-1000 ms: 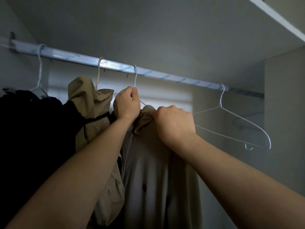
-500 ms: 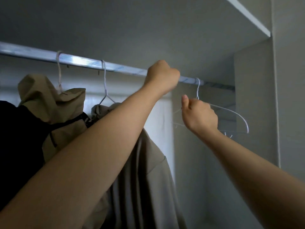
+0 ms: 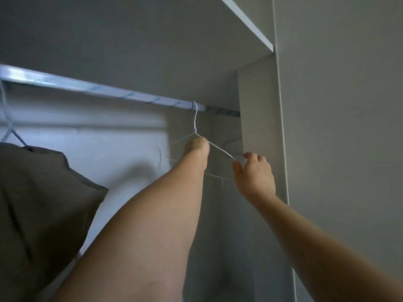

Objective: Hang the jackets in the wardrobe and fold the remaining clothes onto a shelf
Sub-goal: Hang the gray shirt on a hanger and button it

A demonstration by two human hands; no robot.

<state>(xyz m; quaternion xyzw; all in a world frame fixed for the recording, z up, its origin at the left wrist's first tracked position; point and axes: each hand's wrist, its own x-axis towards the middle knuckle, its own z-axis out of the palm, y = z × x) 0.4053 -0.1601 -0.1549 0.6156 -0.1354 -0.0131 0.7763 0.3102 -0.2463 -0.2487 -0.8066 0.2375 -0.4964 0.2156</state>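
Jacket (image 3: 39, 203) and hands are well apart: both hands are up at a white wire hanger (image 3: 220, 150) near the right end of the rail (image 3: 98, 88). The right hand (image 3: 254, 173) has its fingers curled and its thumb out. The hanger's right shoulder wire runs in between them, so it pinches the wire there, and the hanger's right tip is hidden behind this hand.

The left hand (image 3: 197, 147) is seen end-on past its own forearm, a rounded knuckle shape up against the sloping wire just below the hanger's neck. Its fingers are out of sight, so I cannot tell whether it grasps the wire or only touches it.

The hanger's hook sits over the rail. Its lower bar is faint and partly covered by the left forearm, and a small blurred notch shows on it beside the right wrist.

Right of the hook the rail goes dark and meets the wardrobe's side panel (image 3: 257, 105). Blue marks along the rail are too blurred to read. A shelf (image 3: 246, 22) lies above, its white front edge running up to the top of the view.

Toward the rail's left end the grey-brown jacket hangs on a second wire hanger (image 3: 8, 127), half cut off at the left. The garment is cropped by the left and bottom edges, so only one shoulder and part of the body show.
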